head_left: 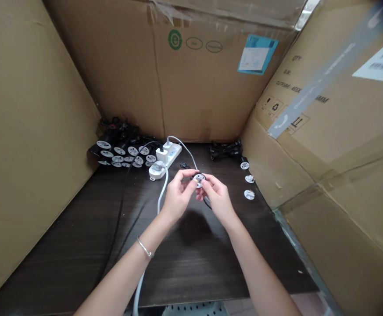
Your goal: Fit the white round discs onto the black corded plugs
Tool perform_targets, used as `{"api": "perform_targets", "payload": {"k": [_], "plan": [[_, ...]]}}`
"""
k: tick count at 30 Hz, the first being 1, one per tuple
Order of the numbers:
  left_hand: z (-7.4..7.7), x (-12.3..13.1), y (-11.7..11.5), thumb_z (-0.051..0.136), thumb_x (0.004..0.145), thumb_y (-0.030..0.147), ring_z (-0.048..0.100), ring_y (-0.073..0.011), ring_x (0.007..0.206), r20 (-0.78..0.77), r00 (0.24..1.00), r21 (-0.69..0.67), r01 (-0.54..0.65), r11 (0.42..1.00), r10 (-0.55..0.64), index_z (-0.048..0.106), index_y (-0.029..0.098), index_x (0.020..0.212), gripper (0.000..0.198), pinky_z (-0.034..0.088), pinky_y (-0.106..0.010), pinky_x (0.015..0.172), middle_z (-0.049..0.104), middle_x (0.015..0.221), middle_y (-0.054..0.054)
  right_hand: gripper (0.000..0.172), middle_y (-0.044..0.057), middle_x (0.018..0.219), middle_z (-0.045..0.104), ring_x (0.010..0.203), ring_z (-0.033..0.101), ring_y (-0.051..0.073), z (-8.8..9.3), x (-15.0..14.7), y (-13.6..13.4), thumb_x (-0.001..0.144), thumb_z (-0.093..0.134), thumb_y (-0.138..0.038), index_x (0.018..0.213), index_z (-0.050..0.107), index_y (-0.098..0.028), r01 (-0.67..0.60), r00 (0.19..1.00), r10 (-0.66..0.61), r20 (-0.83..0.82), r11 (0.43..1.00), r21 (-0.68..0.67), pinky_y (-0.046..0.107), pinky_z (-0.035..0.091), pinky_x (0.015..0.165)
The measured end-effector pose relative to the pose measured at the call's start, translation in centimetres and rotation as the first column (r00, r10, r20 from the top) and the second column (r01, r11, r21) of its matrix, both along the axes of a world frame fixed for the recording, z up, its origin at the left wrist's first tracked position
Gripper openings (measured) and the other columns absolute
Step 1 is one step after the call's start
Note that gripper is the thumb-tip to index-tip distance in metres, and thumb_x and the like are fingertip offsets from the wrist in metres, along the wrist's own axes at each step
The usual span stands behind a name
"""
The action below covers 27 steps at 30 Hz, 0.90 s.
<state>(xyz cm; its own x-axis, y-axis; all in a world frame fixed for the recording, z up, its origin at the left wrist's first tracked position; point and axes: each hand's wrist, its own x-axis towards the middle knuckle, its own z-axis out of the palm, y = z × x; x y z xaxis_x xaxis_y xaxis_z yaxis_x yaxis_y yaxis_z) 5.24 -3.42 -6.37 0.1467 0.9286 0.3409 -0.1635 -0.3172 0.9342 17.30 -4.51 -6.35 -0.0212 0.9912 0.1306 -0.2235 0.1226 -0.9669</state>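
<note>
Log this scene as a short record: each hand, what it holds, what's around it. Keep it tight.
left hand: pinches round white-faced plug
right hand: pinches same plug from other side
left wrist: bangle
behind hands: white power strip, plugs inserted
back left: pile of round plugs
right edge: three round plugs in a line
surface: dark tabletop
surround: cardboard walls

A dark wood-grain table (59, 267) carries everything here. At its far left lies a heap of round white-faced plugs (123, 153) with black cords bunched behind them. A white power strip (169, 157) sits just right of the heap, angled across the far edge, with a white cable (161, 202) trailing nearer. A black cord (119, 219) runs down the left side. At far right lie bundled black cords (226, 150), and three plugs (249, 179) line the right edge.
</note>
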Motion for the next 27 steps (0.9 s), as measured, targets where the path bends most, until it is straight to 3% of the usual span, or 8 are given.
{"api": "perform_targets", "payload": {"k": [3, 6, 20, 27], "plan": [[0.06, 0.22, -0.28, 0.061, 0.075, 0.023, 0.062, -0.0129, 0.072, 0.036, 0.997, -0.037, 0.074, 0.997, -0.073, 0.049, 0.015, 0.107, 0.035, 0.053, -0.026, 0.062, 0.059, 0.106, -0.01, 0.024, -0.001, 0.065, 0.061, 0.047, 0.051, 0.009, -0.28, 0.16, 0.18, 0.074, 0.06, -0.035, 0.091, 0.06, -0.018, 0.038, 0.999, -0.038, -0.006, 0.999, 0.013, 0.022, 0.04, 0.043], [0.06, 0.31, -0.27, 0.058, 0.077, 0.023, 0.062, -0.0123, 0.068, 0.043, 0.995, -0.045, 0.088, 0.995, -0.087, 0.05, 0.015, 0.107, 0.032, 0.053, -0.024, 0.059, 0.062, 0.099, -0.009, 0.023, -0.002, 0.059, 0.059, 0.045, 0.051, 0.009, -0.22, 0.19, 0.16, 0.074, 0.06, -0.034, 0.09, 0.06, -0.017, 0.051, 0.999, -0.051, 0.006, 0.999, 0.007, 0.022, 0.039, 0.042], [-0.39, 0.69, -0.22, 0.056, 0.076, 0.019, 0.062, -0.0114, 0.069, -0.016, 0.999, 0.008, -0.035, 0.999, 0.035, 0.057, 0.014, 0.095, 0.02, 0.053, -0.023, 0.06, 0.061, 0.102, -0.009, 0.03, -0.003, 0.058, 0.058, 0.043, 0.051, 0.01, -0.16, 0.13, 0.0, 0.076, 0.057, -0.04, 0.096, 0.058, -0.018, 0.071, 0.993, -0.069, 0.095, 0.997, -0.021, 0.021, 0.04, 0.039], [-0.27, 0.66, -0.38, 0.056, 0.077, 0.019, 0.063, -0.0156, 0.081, 0.001, 1.0, 0.019, 0.013, 1.0, -0.013, 0.057, 0.014, 0.094, 0.018, 0.055, -0.028, 0.069, 0.059, 0.108, -0.011, 0.023, -0.005, 0.056, 0.056, 0.039, 0.046, 0.007, -0.07, 0.37, 0.09, 0.075, 0.059, -0.038, 0.085, 0.057, -0.017, 0.08, 0.99, -0.082, 0.112, 0.996, 0.027, 0.019, 0.034, 0.037]]}}
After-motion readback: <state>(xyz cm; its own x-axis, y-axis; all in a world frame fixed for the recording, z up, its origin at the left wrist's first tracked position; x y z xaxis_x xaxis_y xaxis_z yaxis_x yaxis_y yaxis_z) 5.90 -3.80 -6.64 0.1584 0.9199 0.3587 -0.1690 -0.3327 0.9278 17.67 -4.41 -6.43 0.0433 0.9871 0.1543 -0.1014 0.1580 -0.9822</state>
